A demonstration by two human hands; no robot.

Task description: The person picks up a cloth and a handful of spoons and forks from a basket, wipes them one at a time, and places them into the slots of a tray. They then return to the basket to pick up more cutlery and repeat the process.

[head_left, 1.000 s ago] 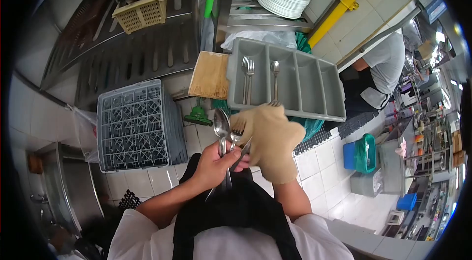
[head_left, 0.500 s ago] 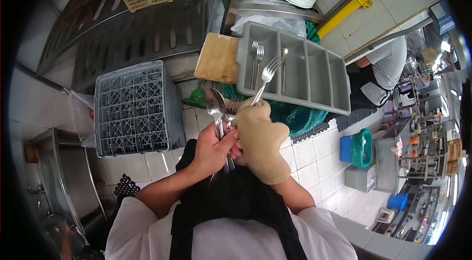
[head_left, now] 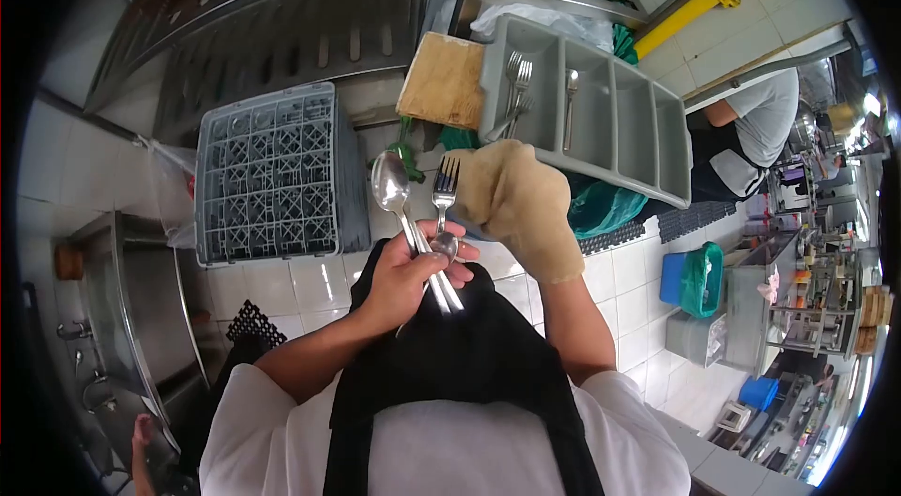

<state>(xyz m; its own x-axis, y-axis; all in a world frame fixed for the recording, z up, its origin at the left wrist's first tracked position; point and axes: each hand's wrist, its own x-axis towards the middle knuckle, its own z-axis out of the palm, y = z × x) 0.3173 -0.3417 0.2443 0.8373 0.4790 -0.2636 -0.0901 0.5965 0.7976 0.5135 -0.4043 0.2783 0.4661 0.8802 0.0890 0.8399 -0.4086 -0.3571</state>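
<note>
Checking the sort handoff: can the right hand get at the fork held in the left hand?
Probably yes. The right hand, covered in tan cloth, sits just beside the fork, whose tines stand clear above the left hand. Nothing lies between them; the spoon is on the far side.

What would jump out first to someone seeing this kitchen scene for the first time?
At the centre, a bare left hand grips a bunch of shiny steel cutlery, a spoon and a fork sticking up, beside a right hand wrapped in beige cloth. Just behind sits a grey plastic cutlery tray with a few forks in one end compartment, and a grey lattice dish rack stands to the person's left.
</note>
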